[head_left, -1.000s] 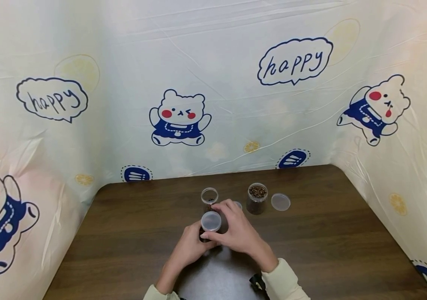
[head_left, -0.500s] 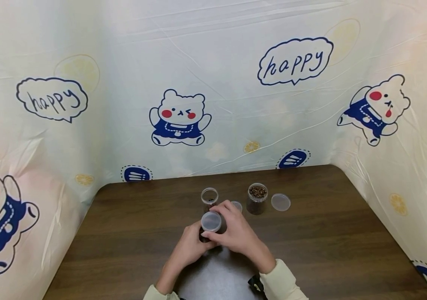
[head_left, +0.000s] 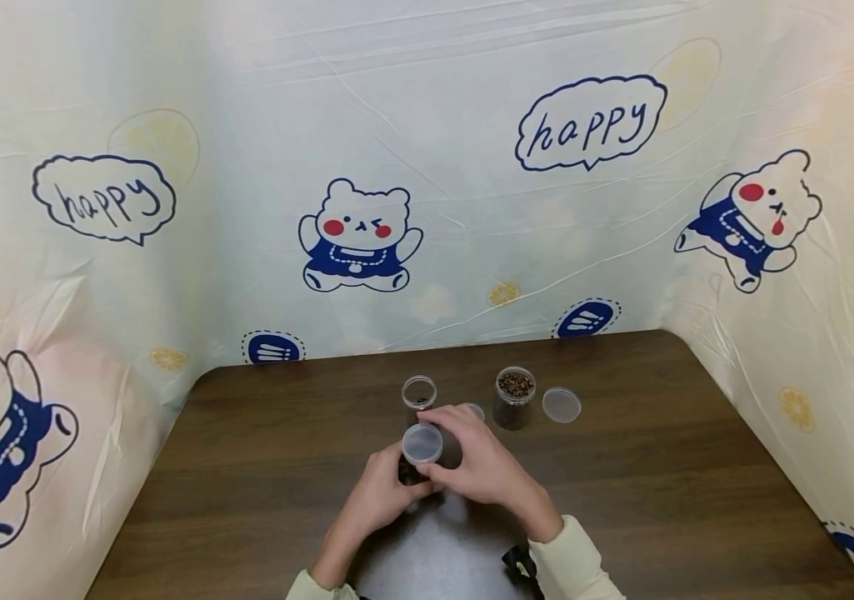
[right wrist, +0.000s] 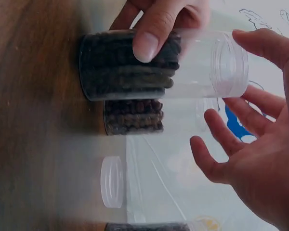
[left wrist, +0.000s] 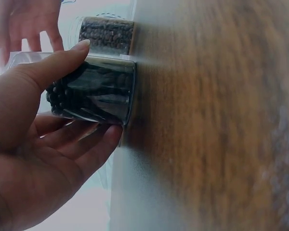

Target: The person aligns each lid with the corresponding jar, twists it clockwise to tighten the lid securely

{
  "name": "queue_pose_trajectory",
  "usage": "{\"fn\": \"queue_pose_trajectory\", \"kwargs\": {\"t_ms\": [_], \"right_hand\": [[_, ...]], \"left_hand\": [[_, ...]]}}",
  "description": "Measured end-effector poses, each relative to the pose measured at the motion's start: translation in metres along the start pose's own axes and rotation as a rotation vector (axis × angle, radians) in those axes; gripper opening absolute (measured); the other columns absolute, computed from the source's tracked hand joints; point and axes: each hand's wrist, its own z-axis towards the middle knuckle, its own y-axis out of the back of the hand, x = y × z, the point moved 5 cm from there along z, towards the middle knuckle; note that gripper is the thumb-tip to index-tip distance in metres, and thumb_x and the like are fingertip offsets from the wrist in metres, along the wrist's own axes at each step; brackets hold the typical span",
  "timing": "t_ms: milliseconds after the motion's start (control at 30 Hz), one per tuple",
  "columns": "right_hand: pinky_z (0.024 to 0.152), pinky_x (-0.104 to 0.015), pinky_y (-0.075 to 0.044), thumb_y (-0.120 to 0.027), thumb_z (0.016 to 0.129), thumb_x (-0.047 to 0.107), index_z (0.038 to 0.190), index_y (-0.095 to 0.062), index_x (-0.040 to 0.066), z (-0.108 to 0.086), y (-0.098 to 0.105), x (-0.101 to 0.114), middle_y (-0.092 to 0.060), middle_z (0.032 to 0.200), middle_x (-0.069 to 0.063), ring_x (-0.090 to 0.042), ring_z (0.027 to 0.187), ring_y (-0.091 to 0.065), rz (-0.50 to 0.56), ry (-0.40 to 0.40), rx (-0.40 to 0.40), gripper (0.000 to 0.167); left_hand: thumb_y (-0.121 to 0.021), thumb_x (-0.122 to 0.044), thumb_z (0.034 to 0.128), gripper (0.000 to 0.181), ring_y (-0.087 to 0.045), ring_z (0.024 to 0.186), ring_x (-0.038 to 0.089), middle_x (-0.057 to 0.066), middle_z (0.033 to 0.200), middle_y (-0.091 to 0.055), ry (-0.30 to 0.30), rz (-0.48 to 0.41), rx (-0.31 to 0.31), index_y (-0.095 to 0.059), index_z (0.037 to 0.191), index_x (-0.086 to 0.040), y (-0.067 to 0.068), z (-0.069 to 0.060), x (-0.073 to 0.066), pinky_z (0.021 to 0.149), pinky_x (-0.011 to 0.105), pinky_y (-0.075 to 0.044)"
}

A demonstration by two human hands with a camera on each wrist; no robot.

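Observation:
A clear jar (right wrist: 120,79) partly filled with dark beans stands upright on the table, a translucent lid (head_left: 422,444) on its mouth. My left hand (head_left: 383,490) grips the jar's lower body, thumb on one side and fingers on the other. At the top, my right hand (head_left: 485,462) pinches the lid's edge between thumb and fingers; its other fingers (right wrist: 214,166) are spread away from the jar. Whether the lid sits fully down cannot be told. Just behind stands an uncovered jar (head_left: 419,392) with brown beans, partly hidden by the right hand.
To the right, another uncovered jar (head_left: 514,398) holds brown beans up near its rim. A loose lid (head_left: 561,405) lies beside it on the wooden table (head_left: 659,467). Another loose lid (head_left: 476,411) lies partly behind the right hand. Printed cloth (head_left: 471,250) encloses the table's back and sides.
My right thumb and fingers have shifted slightly around the lid's edge, and the right wrist has moved a little. The left hand and its jar have stayed put.

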Motion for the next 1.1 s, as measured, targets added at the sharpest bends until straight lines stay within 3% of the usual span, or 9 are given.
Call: {"fn": "queue_pose_trajectory", "kwargs": {"t_ms": [333, 433, 567, 700, 900, 1100], "right_hand": [[0.088, -0.034, -0.056, -0.09, 0.082, 0.047, 0.127, -0.067, 0.015, 0.0, -0.011, 0.002, -0.064, 0.114, -0.001, -0.013, 0.098, -0.061, -0.08, -0.086, -0.087, 0.06], [0.09, -0.036, -0.056, -0.091, 0.079, 0.051, 0.129, -0.065, 0.015, -0.001, -0.008, 0.0, -0.065, 0.117, 0.001, -0.013, 0.102, -0.063, -0.094, -0.092, -0.086, 0.067], [0.101, -0.044, -0.055, -0.091, 0.079, 0.051, 0.14, -0.061, 0.013, -0.001, -0.001, -0.002, -0.064, 0.132, 0.001, -0.017, 0.121, -0.061, -0.062, -0.083, -0.041, 0.078], [0.108, -0.049, -0.052, -0.09, 0.082, 0.045, 0.148, -0.056, 0.017, -0.001, 0.003, -0.001, -0.06, 0.145, 0.001, -0.021, 0.134, -0.056, -0.016, -0.046, 0.02, 0.079], [0.109, -0.045, -0.053, -0.086, 0.089, 0.03, 0.146, -0.058, 0.016, 0.0, 0.003, 0.004, -0.062, 0.146, -0.003, -0.021, 0.133, -0.059, -0.047, 0.046, 0.055, 0.065], [0.1, -0.038, -0.056, -0.087, 0.088, 0.031, 0.137, -0.064, 0.013, 0.001, -0.003, 0.003, -0.067, 0.132, -0.002, -0.016, 0.119, -0.063, -0.056, 0.017, -0.004, 0.058]], "left_hand": [[-0.091, -0.027, 0.0808, 0.051, -0.071, 0.106, 0.013, -0.003, 0.116, -0.076, 0.002, 0.008, -0.01, -0.069, 0.126, -0.017, 0.0, -0.002, 0.001, 0.091, 0.03, -0.058], [-0.091, -0.032, 0.0816, 0.051, -0.071, 0.107, 0.012, -0.005, 0.116, -0.076, 0.001, 0.004, -0.004, -0.069, 0.126, -0.019, -0.001, -0.001, 0.002, 0.091, 0.03, -0.058], [-0.09, -0.039, 0.0834, 0.052, -0.071, 0.11, 0.013, -0.005, 0.118, -0.076, 0.004, -0.014, 0.01, -0.069, 0.127, -0.02, -0.001, -0.001, 0.001, 0.092, 0.031, -0.058], [-0.089, -0.035, 0.0846, 0.048, -0.071, 0.108, 0.014, -0.004, 0.116, -0.076, 0.009, -0.028, 0.016, -0.069, 0.125, -0.019, 0.0, -0.001, 0.0, 0.09, 0.031, -0.058], [-0.09, -0.029, 0.0831, 0.048, -0.07, 0.108, 0.014, -0.004, 0.116, -0.076, 0.002, -0.006, -0.001, -0.069, 0.124, -0.018, 0.001, 0.0, 0.0, 0.092, 0.031, -0.057], [-0.091, -0.032, 0.0824, 0.051, -0.07, 0.109, 0.014, -0.003, 0.116, -0.076, -0.001, 0.002, -0.006, -0.068, 0.125, -0.016, 0.001, 0.0, 0.0, 0.091, 0.03, -0.058]]}}
